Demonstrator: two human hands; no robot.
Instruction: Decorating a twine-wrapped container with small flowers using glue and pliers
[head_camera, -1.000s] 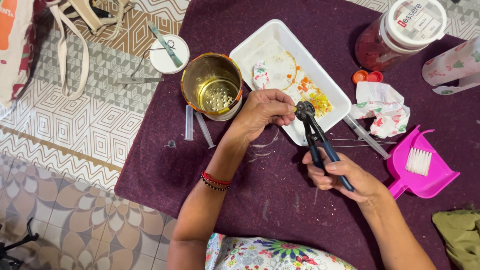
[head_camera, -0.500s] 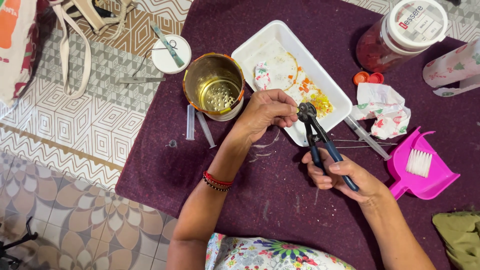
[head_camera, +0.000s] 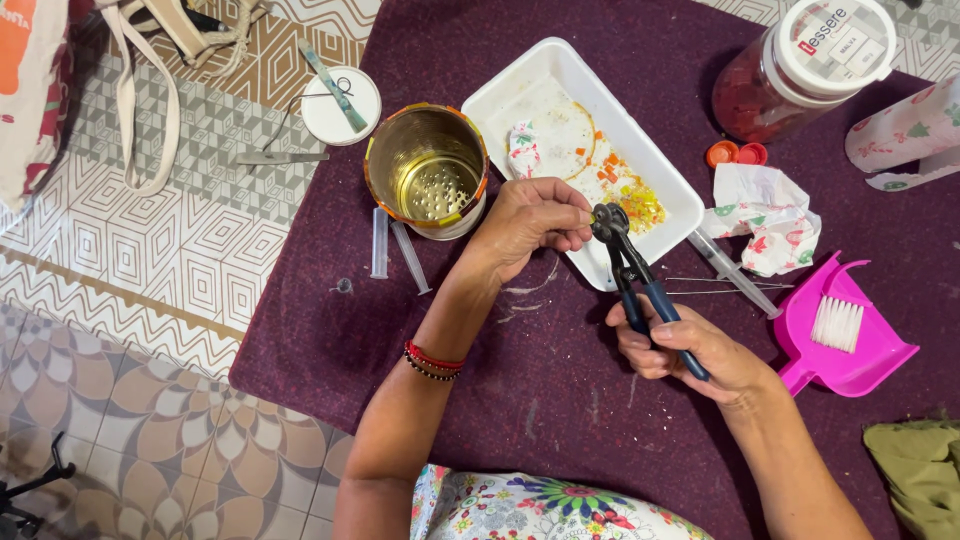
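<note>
The right hand (head_camera: 690, 350) is closed round the blue handles of the pliers (head_camera: 635, 280), whose head lies at the white tray (head_camera: 520, 85) edge. The left hand (head_camera: 530, 225) pinches something tiny at the plier head; beyond stands a gold tin (head_camera: 425, 170)

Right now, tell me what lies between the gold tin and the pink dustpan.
In the head view, the white tray, the pliers and the left hand lie between the gold tin and pink dustpan.

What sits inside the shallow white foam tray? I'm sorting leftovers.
In the white foam tray: a crumpled printed wrapper and orange and yellow bits. The left hand and pliers cover its near edge.
</note>
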